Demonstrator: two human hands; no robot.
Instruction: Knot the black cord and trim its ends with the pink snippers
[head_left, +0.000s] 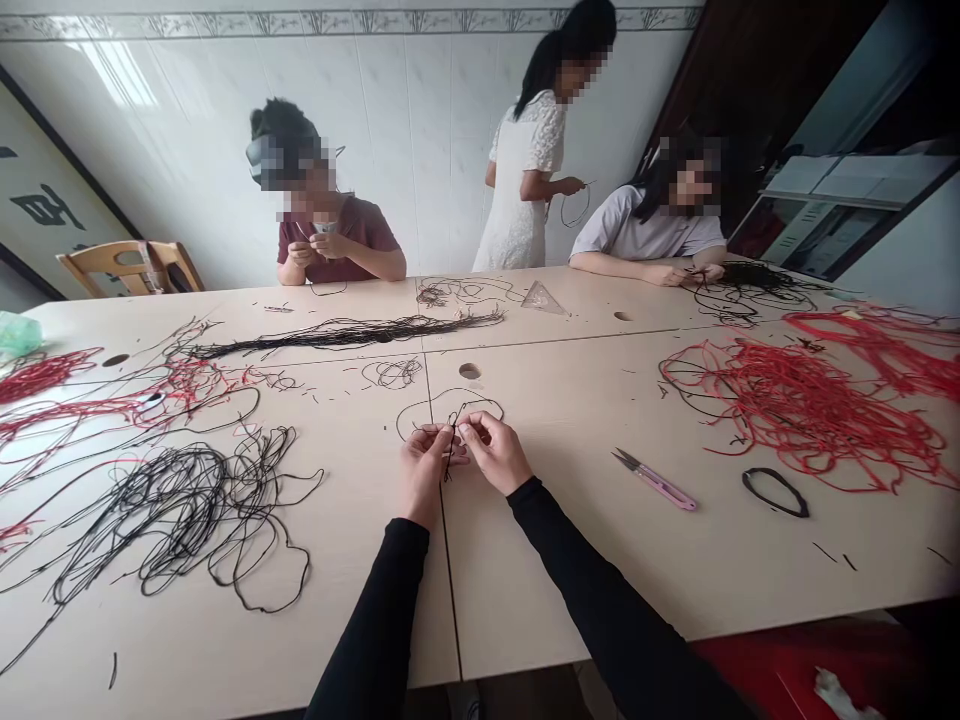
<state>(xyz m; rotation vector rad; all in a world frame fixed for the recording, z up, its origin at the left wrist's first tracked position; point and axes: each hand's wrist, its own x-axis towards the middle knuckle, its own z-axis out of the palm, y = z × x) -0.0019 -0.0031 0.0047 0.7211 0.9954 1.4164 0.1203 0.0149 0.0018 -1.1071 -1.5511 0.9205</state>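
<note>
Pinching a thin black cord (453, 424) between thumb and fingers of the left hand (427, 458), above the middle of the worktop (510, 600). Pinching likewise with the right hand (495, 446), just beside, fingertips nearly meeting, perhaps to hold a small crossing steady in plain sight. Trailing a slack loop on the far side, seemingly clear of the working fingers. Having lilac-handled thread snips (660, 482) to the right, blades turned left, probably within easy reach; farther right, a black oval band (776, 493). Flanked by a black tangle (184, 510) at near left and a red cord heap (817, 400) at right, mostly parted by colour, perhaps against snarling. Beyond, a long black bundle (337, 335) laid lengthwise, possibly for drawing single strands; across, a co-worker in maroon (371, 225).
</note>
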